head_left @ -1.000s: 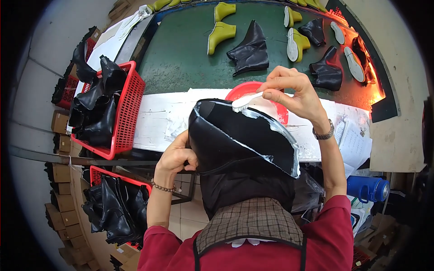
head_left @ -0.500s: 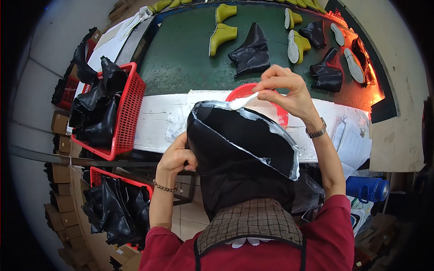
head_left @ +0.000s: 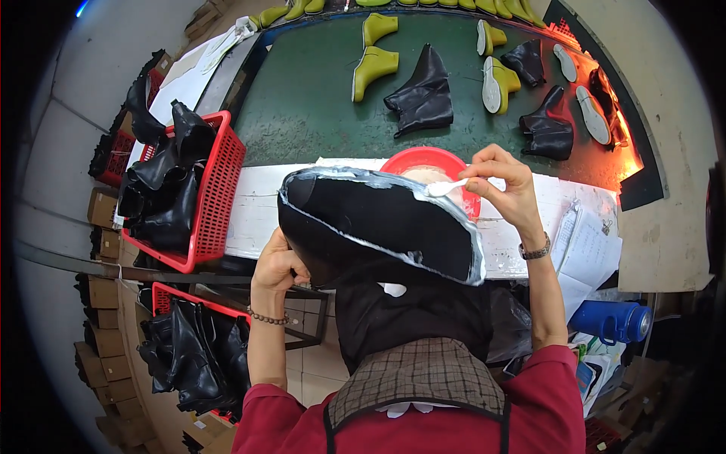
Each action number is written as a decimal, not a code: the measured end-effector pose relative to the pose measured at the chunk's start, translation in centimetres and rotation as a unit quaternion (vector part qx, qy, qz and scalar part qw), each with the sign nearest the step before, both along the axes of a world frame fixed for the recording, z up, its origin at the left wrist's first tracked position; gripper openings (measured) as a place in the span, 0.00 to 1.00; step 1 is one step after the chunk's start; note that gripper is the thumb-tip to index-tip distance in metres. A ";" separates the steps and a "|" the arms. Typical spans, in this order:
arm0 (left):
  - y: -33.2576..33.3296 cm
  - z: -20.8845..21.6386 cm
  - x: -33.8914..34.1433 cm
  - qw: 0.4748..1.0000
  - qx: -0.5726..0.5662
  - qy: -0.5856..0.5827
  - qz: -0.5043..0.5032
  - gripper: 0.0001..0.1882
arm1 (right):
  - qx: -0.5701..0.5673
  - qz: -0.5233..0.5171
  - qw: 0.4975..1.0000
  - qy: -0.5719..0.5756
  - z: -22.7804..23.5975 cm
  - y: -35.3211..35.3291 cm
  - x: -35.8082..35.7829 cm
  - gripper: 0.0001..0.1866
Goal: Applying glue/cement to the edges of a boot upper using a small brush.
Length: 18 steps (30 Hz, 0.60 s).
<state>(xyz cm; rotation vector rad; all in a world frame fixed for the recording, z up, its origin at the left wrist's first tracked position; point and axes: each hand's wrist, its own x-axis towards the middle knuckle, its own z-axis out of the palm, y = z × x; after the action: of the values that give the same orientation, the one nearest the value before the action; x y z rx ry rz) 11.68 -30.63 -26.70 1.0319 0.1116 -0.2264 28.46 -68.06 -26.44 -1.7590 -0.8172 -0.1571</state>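
Observation:
A black boot upper [head_left: 363,216] is held up over my lap, its underside facing me and its edge coated with wet white glue. My left hand [head_left: 278,265] is closed on the boot at its left side, some fingers hidden behind it. In a pinch between thumb and fingers, my right hand [head_left: 503,185] holds a small white brush [head_left: 451,186]. The brush head, covered in white glue, touches the upper right rim of the boot. Just behind the boot is a red bowl [head_left: 412,157] with whitish contents, partly hidden.
A red basket [head_left: 208,197] of black boots stands at left, another basket [head_left: 162,295] below it. On the green conveyor belt [head_left: 310,91] are black boot uppers [head_left: 423,94], yellow-green shoe lasts [head_left: 374,72] and pale soles [head_left: 592,113]. Papers [head_left: 586,246] and a blue bottle [head_left: 612,321] lie at right.
The boot has shifted left and tilted flatter. My right hand with the brush has moved right and slightly down along the rim, and white glue now covers more of that edge.

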 end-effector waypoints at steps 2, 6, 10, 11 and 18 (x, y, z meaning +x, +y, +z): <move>-1.1 1.0 0.6 0.995 0.007 0.058 0.085 0.37 | 0.000 -0.004 1.000 0.004 -1.0 -0.4 0.2 0.07; -0.9 1.5 3.1 0.993 -0.009 0.067 0.092 0.30 | 0.096 -0.167 0.980 0.059 -4.3 -2.2 0.8 0.07; 0.6 -0.9 9.1 0.991 -0.120 0.045 0.033 0.28 | 0.055 -0.277 0.957 0.062 -11.2 -4.3 0.7 0.15; 0.3 -1.0 10.9 0.988 -0.141 0.058 0.036 0.27 | 0.040 -0.293 0.954 0.058 -13.0 -4.2 0.5 0.16; -1.5 -2.6 27.2 0.968 -0.220 0.100 0.067 0.21 | -0.037 -0.321 0.946 -0.019 -12.9 -3.1 -0.7 0.17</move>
<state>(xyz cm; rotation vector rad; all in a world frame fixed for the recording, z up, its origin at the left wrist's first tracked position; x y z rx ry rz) 38.89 -32.17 -29.34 0.5539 0.2994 -0.2188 27.80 -71.15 -39.32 -2.0479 -0.2490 -0.5973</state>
